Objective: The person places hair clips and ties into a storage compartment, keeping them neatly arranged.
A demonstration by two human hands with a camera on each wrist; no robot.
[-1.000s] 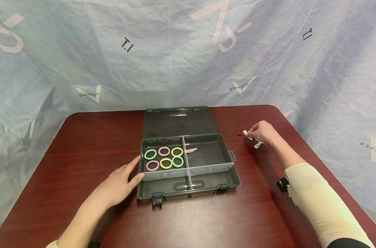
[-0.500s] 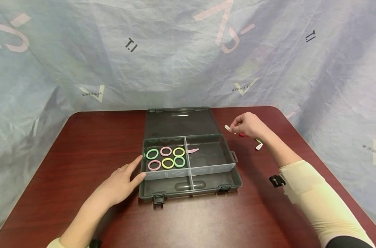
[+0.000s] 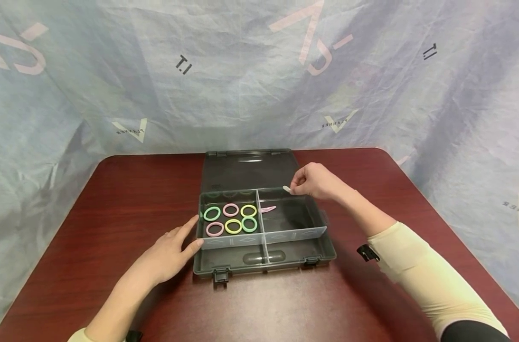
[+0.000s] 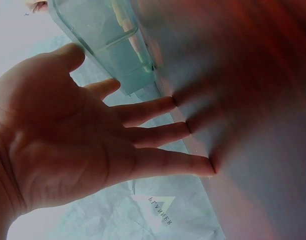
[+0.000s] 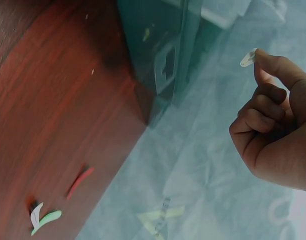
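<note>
My right hand [image 3: 321, 184] pinches a white hair clip [image 3: 287, 189] between thumb and fingertips, above the back edge of the box's right compartment. The right wrist view also shows the pinched clip, its other fingers curled in. The dark see-through plastic box [image 3: 299, 249] stands with its lid folded back. Its left compartment holds several pink, yellow and green hair ties [image 3: 212, 220]. A pink hair clip [image 3: 268, 209] lies by the divider in the right compartment. With fingers extended, my left hand [image 3: 165, 254] rests against the box's left side.
In the right wrist view, a red hair clip [image 5: 80, 182], a green one [image 5: 49, 218] and a white one [image 5: 36, 216] lie on the table [image 5: 53, 115]. The right arm hides them in the head view. The lid [image 3: 250, 171] lies toward the back edge, before a fabric backdrop [image 3: 225, 95].
My right hand has lifted the white hair clip off the table on the right and carried it left to the box. The left hand has kept its place at the box.
</note>
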